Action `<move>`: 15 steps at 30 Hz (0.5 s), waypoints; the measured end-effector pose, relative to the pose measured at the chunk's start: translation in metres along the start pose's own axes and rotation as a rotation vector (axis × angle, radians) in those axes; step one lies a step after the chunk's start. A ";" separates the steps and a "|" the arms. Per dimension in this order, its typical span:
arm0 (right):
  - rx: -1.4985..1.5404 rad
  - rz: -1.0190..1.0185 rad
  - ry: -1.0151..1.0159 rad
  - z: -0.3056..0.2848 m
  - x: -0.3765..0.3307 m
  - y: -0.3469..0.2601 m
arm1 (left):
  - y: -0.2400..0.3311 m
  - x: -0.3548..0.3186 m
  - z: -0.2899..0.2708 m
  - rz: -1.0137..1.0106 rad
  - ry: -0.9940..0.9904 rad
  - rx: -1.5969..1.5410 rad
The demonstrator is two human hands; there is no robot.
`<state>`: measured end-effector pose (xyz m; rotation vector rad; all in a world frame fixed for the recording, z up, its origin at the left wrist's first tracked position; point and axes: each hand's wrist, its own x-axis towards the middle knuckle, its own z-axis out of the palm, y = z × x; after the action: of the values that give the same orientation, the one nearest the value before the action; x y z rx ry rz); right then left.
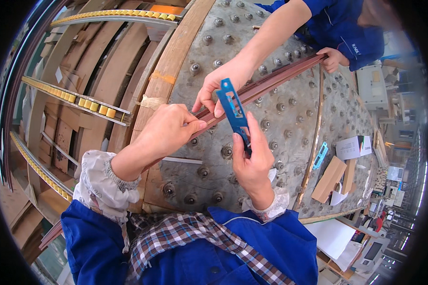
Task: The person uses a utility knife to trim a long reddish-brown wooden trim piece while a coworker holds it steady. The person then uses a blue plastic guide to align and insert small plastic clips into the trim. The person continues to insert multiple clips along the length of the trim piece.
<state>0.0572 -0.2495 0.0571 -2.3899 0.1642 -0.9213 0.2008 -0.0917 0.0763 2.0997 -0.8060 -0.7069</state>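
Long reddish-brown strips [276,84] run slantwise across a metal-topped table. My left hand [166,129] is closed around their near end, with thumb and fingers pinching it. In my right hand [253,164] is a flat blue tool with cut-out slots [232,107], held upright between thumb and fingers; its lower end is dark and partly covered by my palm. The tool stands in front of the strips, and I cannot tell whether it touches them. A co-worker's hand [226,85] rests on the strips close to my left hand. That person's other hand [333,59] grips them farther along.
Ball rollers [265,124] stud the grey tabletop [290,135], which has a wooden edge [169,71]. To the right lie a second blue slotted tool [320,155], a brown cardboard box [329,179] and a white box [354,147]. Yellow roller rails [97,107] cross wooden boards at left.
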 end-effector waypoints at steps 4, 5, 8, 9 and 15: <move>-0.033 -0.050 0.002 -0.001 0.003 -0.002 | 0.001 -0.001 0.000 -0.033 -0.007 -0.025; -0.034 -0.056 0.013 -0.001 0.004 -0.003 | 0.004 0.000 -0.002 -0.061 -0.038 -0.029; -0.032 -0.069 -0.029 -0.001 0.001 0.002 | 0.001 0.004 -0.004 -0.121 -0.098 -0.046; -0.028 -0.062 -0.012 -0.001 0.002 0.002 | 0.000 0.005 -0.004 -0.137 -0.112 -0.053; -0.020 -0.021 -0.021 -0.001 0.000 0.002 | -0.005 0.007 -0.004 -0.163 -0.151 -0.063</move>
<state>0.0569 -0.2515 0.0565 -2.4231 0.1410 -0.9078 0.2096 -0.0927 0.0725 2.0902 -0.6880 -0.9753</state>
